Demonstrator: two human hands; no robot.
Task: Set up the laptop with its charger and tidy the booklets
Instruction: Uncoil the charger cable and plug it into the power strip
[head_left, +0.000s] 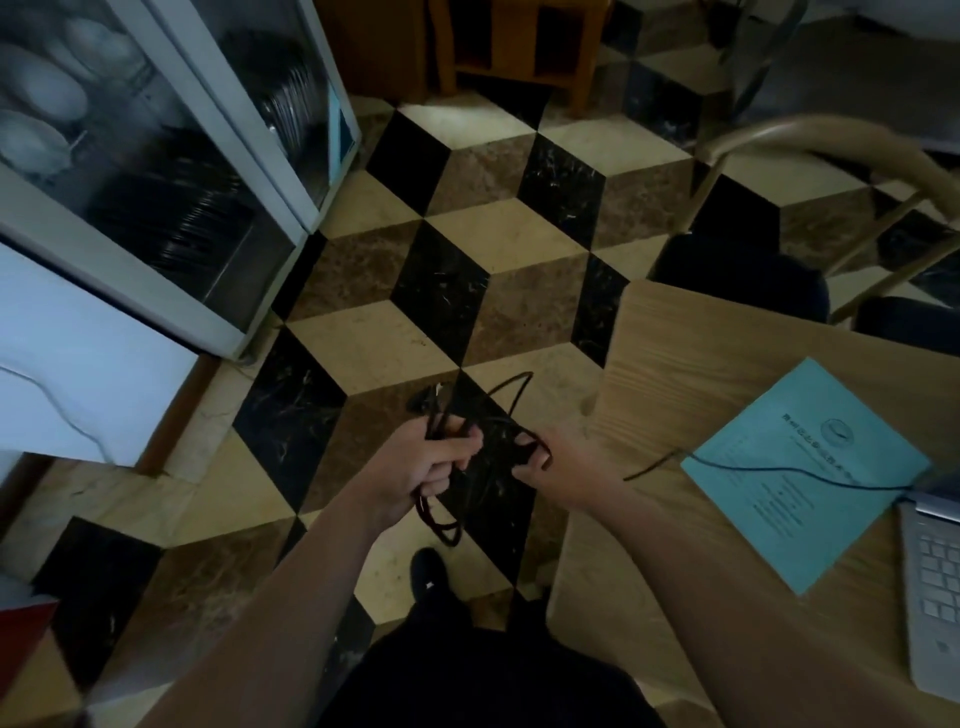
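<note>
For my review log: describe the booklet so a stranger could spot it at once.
Start at the wooden table on the right. The booklet lies flat there, beside the laptop. It is the only pale blue thing, and a thin black cable crosses it.

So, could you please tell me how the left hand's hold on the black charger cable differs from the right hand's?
The left hand grips a bunched coil of the charger cable in its fist, with the plug end sticking up above it; the right hand only hooks its fingers through one loop. The left hand is over the floor, the right hand by the table edge. Both hold the same cable.
</note>
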